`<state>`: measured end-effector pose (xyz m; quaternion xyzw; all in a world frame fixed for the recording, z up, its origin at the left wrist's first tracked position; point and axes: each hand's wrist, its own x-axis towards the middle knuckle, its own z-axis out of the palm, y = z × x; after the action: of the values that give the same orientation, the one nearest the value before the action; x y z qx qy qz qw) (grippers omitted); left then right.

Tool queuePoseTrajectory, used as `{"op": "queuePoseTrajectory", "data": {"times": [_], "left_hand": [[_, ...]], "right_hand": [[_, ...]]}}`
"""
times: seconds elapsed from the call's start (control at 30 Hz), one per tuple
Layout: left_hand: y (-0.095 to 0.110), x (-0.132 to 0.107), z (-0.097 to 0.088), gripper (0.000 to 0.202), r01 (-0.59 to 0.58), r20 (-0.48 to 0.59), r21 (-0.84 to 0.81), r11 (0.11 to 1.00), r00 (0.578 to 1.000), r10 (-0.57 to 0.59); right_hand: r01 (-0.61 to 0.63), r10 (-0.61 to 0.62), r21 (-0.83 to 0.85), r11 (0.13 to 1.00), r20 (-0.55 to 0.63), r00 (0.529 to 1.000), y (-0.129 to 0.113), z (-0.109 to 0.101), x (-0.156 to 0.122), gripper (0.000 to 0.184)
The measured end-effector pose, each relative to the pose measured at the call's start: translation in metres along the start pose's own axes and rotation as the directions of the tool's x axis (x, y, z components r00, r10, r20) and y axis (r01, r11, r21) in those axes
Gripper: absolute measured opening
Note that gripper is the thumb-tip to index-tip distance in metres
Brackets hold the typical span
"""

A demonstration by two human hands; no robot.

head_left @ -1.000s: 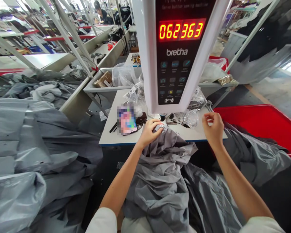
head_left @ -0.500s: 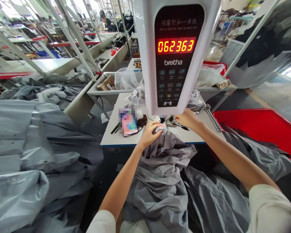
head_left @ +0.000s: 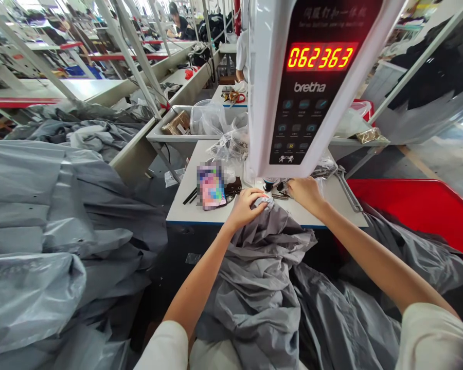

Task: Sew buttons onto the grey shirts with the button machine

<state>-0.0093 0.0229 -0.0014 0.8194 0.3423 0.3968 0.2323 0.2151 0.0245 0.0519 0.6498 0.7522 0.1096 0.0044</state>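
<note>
A grey garment is bunched in my lap and reaches up onto the white machine table. My left hand is closed on a fold of that garment at the table's front edge. My right hand reaches under the white button sewing machine head, fingers curled beside small dark parts near the needle; what it holds, if anything, is hidden. The machine's red display reads 062363.
A phone lies on the table to the left. Clear plastic bags sit behind it. A red bin stands at the right. Piled grey garments fill the left. Other workstations and a person sit far back.
My right hand came in from the open table at the right to under the machine head. My left hand stays on the grey garment. The view shifted a little to the left.
</note>
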Motion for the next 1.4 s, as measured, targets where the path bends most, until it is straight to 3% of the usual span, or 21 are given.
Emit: {"op": "queuePoseTrajectory", "data": {"times": [0.17,0.33,0.47,0.57,0.7,1.03,1.4], "left_hand": [[-0.001,0.0,0.0,0.018,-0.004,0.005,-0.008,1.0,1.0,0.004],[-0.001,0.0,-0.001,0.018,0.002,0.011,-0.01,1.0,1.0,-0.002],[0.0,0.0,-0.003,0.019,0.001,0.022,-0.026,1.0,1.0,-0.001],[0.001,0.0,-0.003,0.019,-0.011,0.017,-0.041,0.999,1.0,0.012],[0.001,0.001,-0.003,0.018,0.001,0.017,-0.036,0.999,1.0,-0.001],[0.002,0.001,-0.004,0.019,0.018,0.025,-0.045,0.999,1.0,-0.017],[0.003,0.0,-0.005,0.019,0.01,0.012,-0.038,0.999,1.0,-0.01]], "right_hand": [[-0.116,0.147,0.341,0.933,-0.066,0.987,0.014,-0.01,-0.004,0.018],[-0.059,0.107,0.783,0.619,-0.01,0.994,0.011,-0.023,-0.023,0.025],[-0.095,0.059,0.896,0.435,0.076,0.995,-0.012,-0.027,-0.033,0.03],[-0.081,0.01,0.931,0.356,0.083,0.997,-0.028,-0.025,-0.032,0.031],[-0.05,0.003,0.937,0.345,0.052,0.999,-0.04,-0.02,-0.025,0.033],[-0.032,0.004,0.897,0.441,0.033,0.999,-0.045,-0.014,-0.019,0.034],[0.055,0.019,0.787,0.615,-0.084,0.996,-0.052,-0.018,-0.021,0.024]]}}
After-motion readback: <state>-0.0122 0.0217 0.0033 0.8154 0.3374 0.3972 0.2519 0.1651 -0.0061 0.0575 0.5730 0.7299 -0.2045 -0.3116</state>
